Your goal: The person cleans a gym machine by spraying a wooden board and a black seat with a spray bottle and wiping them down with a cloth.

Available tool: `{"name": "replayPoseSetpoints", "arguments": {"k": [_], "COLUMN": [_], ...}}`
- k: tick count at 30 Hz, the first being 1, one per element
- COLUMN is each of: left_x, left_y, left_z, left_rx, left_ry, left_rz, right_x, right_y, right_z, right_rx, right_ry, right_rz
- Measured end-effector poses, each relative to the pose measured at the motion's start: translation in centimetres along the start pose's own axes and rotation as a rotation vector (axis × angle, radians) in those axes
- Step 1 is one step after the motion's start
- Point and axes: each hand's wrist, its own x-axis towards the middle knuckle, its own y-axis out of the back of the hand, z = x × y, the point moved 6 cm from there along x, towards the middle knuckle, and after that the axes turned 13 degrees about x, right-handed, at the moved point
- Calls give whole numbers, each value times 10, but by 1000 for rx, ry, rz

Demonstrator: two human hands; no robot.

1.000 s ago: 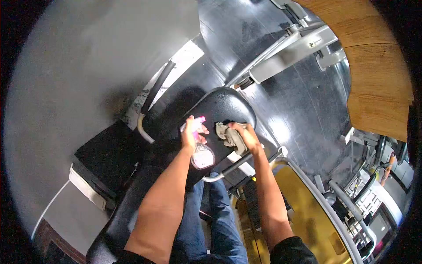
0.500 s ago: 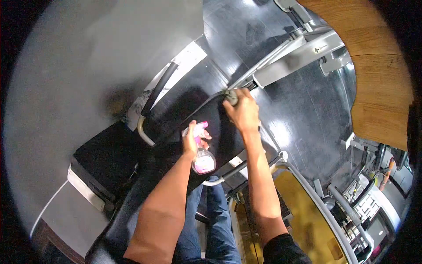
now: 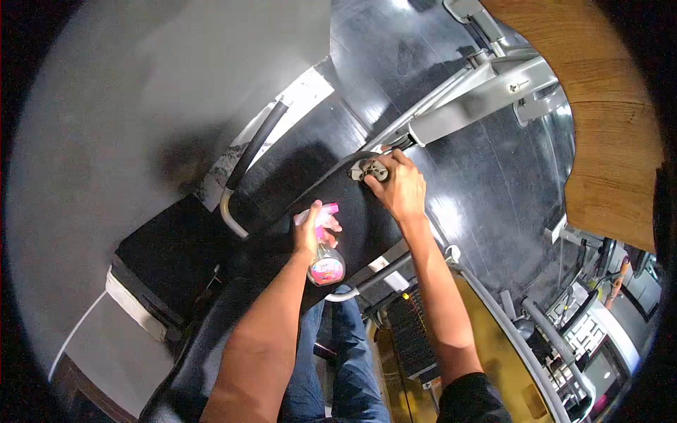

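Observation:
My left hand [image 3: 307, 233] is wrapped round the neck of a clear spray bottle [image 3: 326, 271] with a pink and white trigger head and a printed label. It holds the bottle roughly upright over a long black padded bench [image 3: 356, 211]. At the pad's far end, my right hand [image 3: 404, 189] grips a crumpled grey-green patterned cloth [image 3: 367, 170] and presses it against the black surface. The thumb lies along the near side of the cloth, and part of the cloth is hidden under the fingers.
A black-gripped handle [image 3: 258, 144] rises left of the pad, and another handle [image 3: 386, 271] sits right of my legs. Beyond the pad runs a grey metal machine beam [image 3: 486, 102]. A black seat pad [image 3: 169, 257] stands by the grey wall, and a wooden panel [image 3: 610, 120] fills the upper right.
My right hand has shifted slightly toward me and to the right, and more of the cloth shows spread beside the fingers. The left hand with the spray bottle has dropped a little.

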Motion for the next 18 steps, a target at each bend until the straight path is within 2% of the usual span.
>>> {"name": "replayPoseSetpoints", "arguments": {"k": [4, 7, 8, 10, 13, 18], "left_x": [0, 1, 2, 6, 4, -1], "left_y": [2, 4, 6, 9, 12, 6], "left_z": [-1, -2, -5, -7, -8, 0], "left_rx": [49, 112, 123, 140, 184, 222], "left_ry": [25, 55, 77, 92, 88, 90], "left_rz": [-35, -53, -101, -150, -221, -217], "right_x": [20, 42, 50, 62, 77, 81], "right_y": [-11, -39, -47, -76, -57, -17], "right_z": [-5, -24, -30, -40, -30, 37], "right_rx": [-17, -145, -141, -431, -302, -113], "right_ry": [-102, -85, -86, 1, -56, -269], "right_rz": [99, -96, -94, -391, -450, -451]}}
